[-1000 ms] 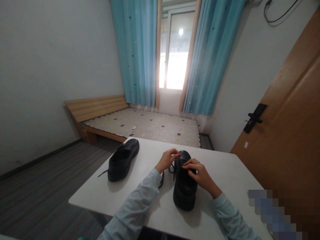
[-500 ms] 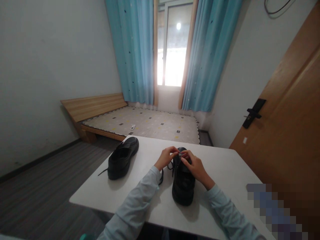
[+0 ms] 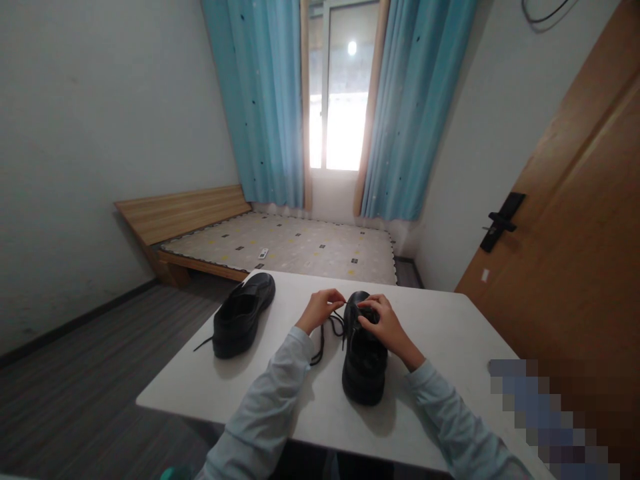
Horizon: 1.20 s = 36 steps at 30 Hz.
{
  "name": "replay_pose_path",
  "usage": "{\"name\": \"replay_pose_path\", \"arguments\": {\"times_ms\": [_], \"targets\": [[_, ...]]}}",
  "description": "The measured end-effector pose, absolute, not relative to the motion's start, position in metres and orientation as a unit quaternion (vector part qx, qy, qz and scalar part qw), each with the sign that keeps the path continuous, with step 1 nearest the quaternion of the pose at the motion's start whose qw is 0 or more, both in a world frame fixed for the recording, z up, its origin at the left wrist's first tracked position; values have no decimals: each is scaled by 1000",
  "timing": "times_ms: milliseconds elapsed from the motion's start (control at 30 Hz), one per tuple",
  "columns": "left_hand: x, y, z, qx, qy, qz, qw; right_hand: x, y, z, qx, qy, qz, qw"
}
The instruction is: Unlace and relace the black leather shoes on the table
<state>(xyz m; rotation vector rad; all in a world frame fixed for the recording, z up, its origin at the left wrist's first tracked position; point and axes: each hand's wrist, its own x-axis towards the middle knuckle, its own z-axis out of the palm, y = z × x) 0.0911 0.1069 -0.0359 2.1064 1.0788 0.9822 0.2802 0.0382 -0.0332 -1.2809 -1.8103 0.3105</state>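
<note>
A black shoe [image 3: 364, 380] stands on the white table with its toe pointing away from me. My left hand [image 3: 323, 309], just left of the toe, pinches a black shoelace [image 3: 321, 343] that runs to the shoe and hangs in loops down onto the table. My right hand [image 3: 383, 320] lies over the front of this shoe, thumb and fingers closed at the tongue and eyelets; its fingers cover part of the opening. Off to the left, a second black shoe [image 3: 235, 333] rests near the table's far left corner, a lace end sticking out beside its heel.
The white table [image 3: 430, 400] reaches to a bed [image 3: 290, 243] with a patterned mattress, on which a small white remote [image 3: 263, 253] lies. A wooden door [image 3: 565, 220] is at the right. Blue curtains [image 3: 410, 113] flank the window.
My left hand has moved left, away from the shoe's eyelets, drawing the lace with it. My right hand has stayed at the tongue. The view has shifted slightly.
</note>
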Motion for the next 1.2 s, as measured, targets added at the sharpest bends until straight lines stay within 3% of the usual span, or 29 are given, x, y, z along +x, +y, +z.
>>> {"name": "replay_pose_path", "arguments": {"times_ms": [533,900,1200], "targets": [[95,105,-39,814,379,342,278,280,38,-28,-509,-743,146,409],[97,103,-37,814,385,364,237,275,40,-26,-538,-761,70,356],[99,97,-31,801,379,381,265,272,39,-23,-547,-750,72,365]]}}
